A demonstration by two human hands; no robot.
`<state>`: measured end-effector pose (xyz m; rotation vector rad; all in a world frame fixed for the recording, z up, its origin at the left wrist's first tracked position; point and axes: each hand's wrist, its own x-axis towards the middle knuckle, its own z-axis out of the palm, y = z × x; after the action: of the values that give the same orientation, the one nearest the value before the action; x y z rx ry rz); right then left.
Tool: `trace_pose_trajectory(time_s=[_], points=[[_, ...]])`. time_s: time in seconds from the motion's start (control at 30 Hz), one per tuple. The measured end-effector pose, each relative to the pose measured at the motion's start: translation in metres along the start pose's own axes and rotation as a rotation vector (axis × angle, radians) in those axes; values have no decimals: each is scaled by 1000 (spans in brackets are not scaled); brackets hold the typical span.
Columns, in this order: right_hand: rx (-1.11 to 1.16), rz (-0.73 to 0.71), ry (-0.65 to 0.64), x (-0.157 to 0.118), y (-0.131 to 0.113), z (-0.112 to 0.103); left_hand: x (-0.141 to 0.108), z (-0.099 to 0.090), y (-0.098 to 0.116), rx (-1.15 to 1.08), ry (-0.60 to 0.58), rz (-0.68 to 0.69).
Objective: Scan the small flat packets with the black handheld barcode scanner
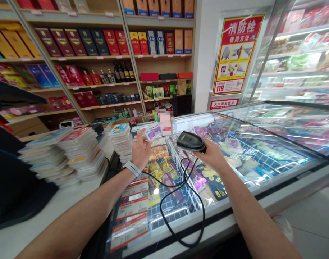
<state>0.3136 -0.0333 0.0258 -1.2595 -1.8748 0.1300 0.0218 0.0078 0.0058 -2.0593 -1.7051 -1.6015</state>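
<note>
My left hand pinches a flat lilac-printed card packet by its edge, and part of the packet is blurred out. A white-strapped smartwatch sits on that wrist. My right hand grips a black handheld barcode scanner from below, with its nose pointing toward the packet. The scanner's black cable loops down across the glass lid of a chest freezer. Both hands are above the freezer's left end, and the packet and scanner are close but apart.
Stacks of card packets stand on a white counter to my left, with a taller stack near the freezer. Shelves of boxed liquor and bottles rise behind. A red fire-hydrant sign and a refrigerated case stand at right.
</note>
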Motion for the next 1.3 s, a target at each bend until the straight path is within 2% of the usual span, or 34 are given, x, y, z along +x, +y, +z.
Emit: trace_pose_trajectory(time_s=[1.3], points=[[22, -3, 17, 0, 2, 1, 0, 2, -1, -16, -4, -2]])
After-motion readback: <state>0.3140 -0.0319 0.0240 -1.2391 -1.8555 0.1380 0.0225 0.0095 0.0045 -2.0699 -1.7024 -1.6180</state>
